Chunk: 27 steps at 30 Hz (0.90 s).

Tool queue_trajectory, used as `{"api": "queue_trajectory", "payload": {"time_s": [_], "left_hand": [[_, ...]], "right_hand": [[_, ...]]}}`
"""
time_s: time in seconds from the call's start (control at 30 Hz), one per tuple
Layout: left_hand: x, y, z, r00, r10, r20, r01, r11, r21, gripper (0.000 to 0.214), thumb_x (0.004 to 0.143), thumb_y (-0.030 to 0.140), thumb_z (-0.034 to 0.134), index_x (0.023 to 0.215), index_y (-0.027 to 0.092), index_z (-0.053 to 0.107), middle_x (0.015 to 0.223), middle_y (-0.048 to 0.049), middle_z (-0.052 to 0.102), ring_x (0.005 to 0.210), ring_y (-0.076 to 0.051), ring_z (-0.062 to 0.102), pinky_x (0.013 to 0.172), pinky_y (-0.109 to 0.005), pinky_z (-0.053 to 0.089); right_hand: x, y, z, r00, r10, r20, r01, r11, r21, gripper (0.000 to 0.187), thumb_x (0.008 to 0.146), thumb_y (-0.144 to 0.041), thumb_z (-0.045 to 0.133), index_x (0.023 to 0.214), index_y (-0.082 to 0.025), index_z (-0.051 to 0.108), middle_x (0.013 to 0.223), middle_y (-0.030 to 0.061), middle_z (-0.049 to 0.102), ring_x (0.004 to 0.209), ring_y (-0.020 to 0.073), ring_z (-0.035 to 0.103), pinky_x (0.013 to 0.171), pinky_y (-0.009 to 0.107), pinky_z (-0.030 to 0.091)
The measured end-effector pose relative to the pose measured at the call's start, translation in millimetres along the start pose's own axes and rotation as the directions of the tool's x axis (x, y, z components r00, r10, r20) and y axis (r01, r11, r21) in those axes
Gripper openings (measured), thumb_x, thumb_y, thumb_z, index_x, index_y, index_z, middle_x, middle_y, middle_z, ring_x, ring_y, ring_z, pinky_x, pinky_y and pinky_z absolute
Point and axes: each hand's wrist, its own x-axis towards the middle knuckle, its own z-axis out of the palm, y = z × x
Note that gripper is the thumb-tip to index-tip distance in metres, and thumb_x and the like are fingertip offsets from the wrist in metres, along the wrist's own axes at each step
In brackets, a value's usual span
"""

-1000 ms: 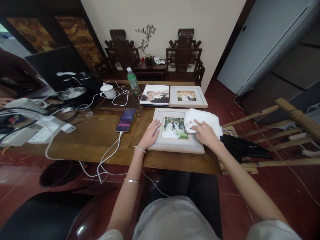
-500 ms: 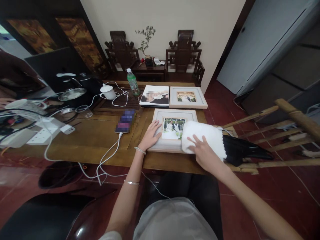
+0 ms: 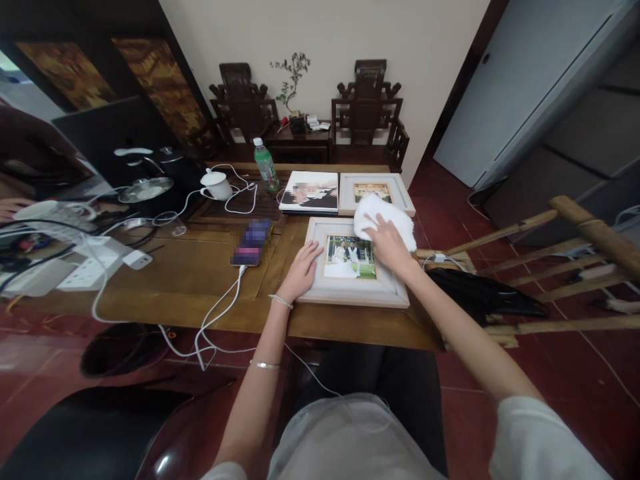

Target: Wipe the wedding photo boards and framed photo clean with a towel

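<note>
A pale picture frame [image 3: 355, 293] with a photo of a couple outdoors lies face up near the table's front edge. My left hand [image 3: 300, 272] rests on the frame's left border, its fingers lying flat and the thumb a little apart. At the upper right corner of the frame, my right hand [image 3: 390, 243] presses a fluffy white cloth [image 3: 395, 217], with the fingers on top of it. The cloth hides that corner and overlaps the lower edge of a second picture frame [image 3: 400, 190] behind.
Left of the second frame lies a white photo panel [image 3: 313, 179]. A phone [image 3: 250, 243] on a cable, a green-labelled bottle [image 3: 267, 167], a lidded white cup [image 3: 216, 185] and a power strip [image 3: 93, 263] are further left. A bamboo chair [image 3: 550, 220] with a black bag [image 3: 485, 297] stands at right.
My right hand has moved the white cloth up and left, from the frame's right side to its upper right corner. The frame's right border now shows. My left hand stays put.
</note>
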Motion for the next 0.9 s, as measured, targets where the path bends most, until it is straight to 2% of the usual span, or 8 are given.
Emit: {"api": "queue_trajectory", "payload": {"time_s": [0.07,0.2,0.33,0.43,0.6,0.67,0.73,0.9], "left_hand": [[0,0,-0.1,1.0,-0.003,-0.004,0.003,1.0,-0.015,0.04,0.093,0.018,0.037,0.131,0.018,0.053,0.143,-0.0119,0.047,0.14,-0.025,0.032,0.115,-0.052,0.027],[0,0,-0.9,1.0,-0.003,-0.013,0.002,0.999,-0.036,0.042,0.091,0.013,0.038,0.13,0.016,0.054,0.14,-0.013,0.05,0.14,-0.024,0.034,0.115,-0.05,0.028],[1,1,-0.6,0.999,-0.001,-0.04,-0.001,0.999,-0.045,0.045,0.089,0.008,0.037,0.129,0.016,0.054,0.139,-0.012,0.052,0.139,-0.024,0.036,0.115,-0.05,0.029],[2,3,0.1,0.999,-0.005,-0.048,0.003,0.999,-0.044,0.045,0.088,0.007,0.037,0.128,0.016,0.055,0.138,-0.0119,0.053,0.139,-0.023,0.036,0.116,-0.049,0.029],[2,4,-0.6,0.999,0.0,-0.035,-0.001,1.0,-0.03,0.047,0.087,0.006,0.037,0.129,0.017,0.054,0.138,-0.0109,0.053,0.139,-0.023,0.035,0.116,-0.051,0.028],[2,4,-1.6,1.0,-0.002,-0.03,0.001,1.0,-0.018,0.048,0.087,0.006,0.035,0.13,0.015,0.053,0.139,-0.0119,0.053,0.139,-0.023,0.035,0.116,-0.049,0.029],[2,5,-2.5,1.0,-0.004,-0.027,0.004,1.0,-0.009,0.048,0.088,0.006,0.034,0.131,0.014,0.053,0.139,-0.0127,0.053,0.139,-0.023,0.035,0.116,-0.048,0.029],[2,4,-3.5,1.0,0.009,-0.026,-0.01,0.999,-0.031,0.048,0.088,0.006,0.034,0.13,0.018,0.053,0.137,-0.0091,0.055,0.139,-0.022,0.035,0.116,-0.049,0.03]], "right_hand": [[18,1,3,0.999,0.033,-0.034,-0.035,0.999,-0.037,0.061,0.074,0.009,0.034,0.126,-0.013,0.058,0.157,0.0075,0.025,0.144,0.0352,0.015,0.113,0.057,0.019],[21,-16,12,0.994,0.014,0.108,-0.004,0.996,-0.087,0.054,0.08,0.005,0.036,0.125,-0.014,0.06,0.155,0.0129,0.029,0.141,0.0408,0.018,0.11,0.064,0.016],[-14,-44,3,0.973,-0.013,0.231,0.037,0.994,-0.1,0.049,0.081,0.001,0.041,0.124,-0.014,0.06,0.153,0.0159,0.03,0.137,0.0453,0.025,0.106,0.065,0.022],[-52,-63,-23,0.929,-0.05,0.367,0.072,0.996,-0.047,0.053,0.076,0.001,0.048,0.126,-0.014,0.059,0.152,0.0165,0.034,0.135,0.0471,0.029,0.104,0.065,0.027],[-95,-79,-59,0.876,-0.213,0.433,0.178,0.977,0.12,0.057,0.075,0.003,0.043,0.128,-0.014,0.056,0.151,0.0149,0.036,0.133,0.0434,0.035,0.101,0.06,0.035],[-97,-80,-58,0.876,-0.239,0.418,0.186,0.969,0.163,0.06,0.074,0.003,0.042,0.129,-0.015,0.055,0.151,0.0133,0.036,0.135,0.0427,0.032,0.103,0.06,0.034],[-92,-76,-47,0.902,-0.228,0.368,0.172,0.969,0.177,0.061,0.073,0.003,0.041,0.129,-0.015,0.055,0.151,0.0117,0.036,0.137,0.0419,0.029,0.105,0.061,0.031],[-49,-45,-11,0.969,-0.115,0.22,0.092,0.989,0.114,0.059,0.07,0.003,0.042,0.124,-0.014,0.059,0.149,0.0101,0.04,0.14,0.0372,0.025,0.109,0.059,0.025]]}}
